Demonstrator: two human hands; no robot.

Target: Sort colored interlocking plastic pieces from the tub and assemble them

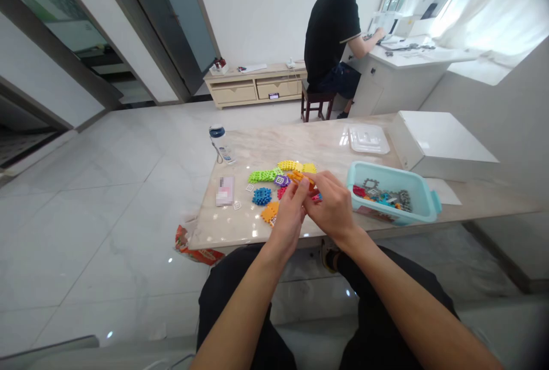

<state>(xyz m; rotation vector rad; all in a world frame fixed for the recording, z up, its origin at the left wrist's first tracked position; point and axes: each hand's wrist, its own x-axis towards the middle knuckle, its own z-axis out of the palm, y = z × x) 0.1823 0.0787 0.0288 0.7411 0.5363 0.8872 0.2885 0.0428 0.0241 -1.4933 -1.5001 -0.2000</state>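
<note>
Both my hands meet over the table, fingers closed round orange plastic building pieces (295,176). My left hand (292,210) pinches them from the left, and my right hand (331,201) grips from the right. Fingers hide part of the pieces. Just behind and beside them lie a green row of pieces (262,175), a yellow row (288,165) and a purple piece (281,180). A blue group (261,196) sits left of my hands. Flat orange pieces (269,211) rest near my left wrist, and some pink-red ones (281,193) show partly behind my fingers.
A light-blue bin (418,218) with loose pieces stands at right, near a clear lid (369,139) and a white box (446,138). A water bottle (223,146) and pink card (225,191) are at left. A person (330,32) sits at a far desk.
</note>
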